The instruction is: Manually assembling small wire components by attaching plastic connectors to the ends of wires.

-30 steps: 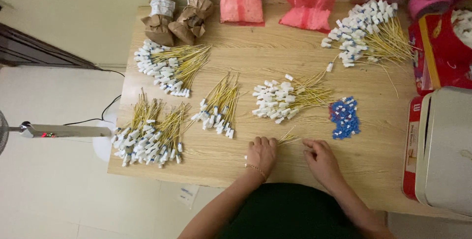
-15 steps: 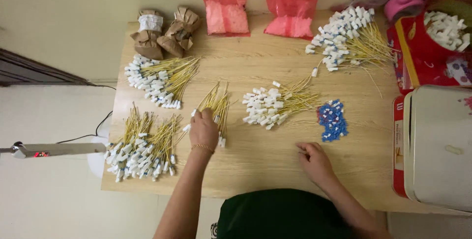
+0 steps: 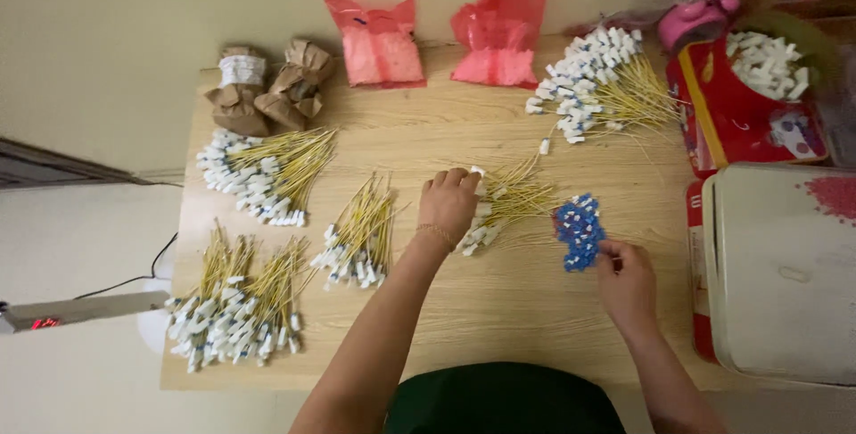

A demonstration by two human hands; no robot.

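Head cam: our left hand has curled fingers down on the yellow stick pile, right hand pinches at the blue caps.

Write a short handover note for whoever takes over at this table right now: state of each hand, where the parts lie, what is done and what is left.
Left hand: resting on the middle pile of white-tipped yellow wires, grip unclear.
Right hand: fingertips at the blue clips; cannot tell if one is pinched.
Done: apparently three sorted wire piles at left.
Left: the middle pile and the large pile at top right.
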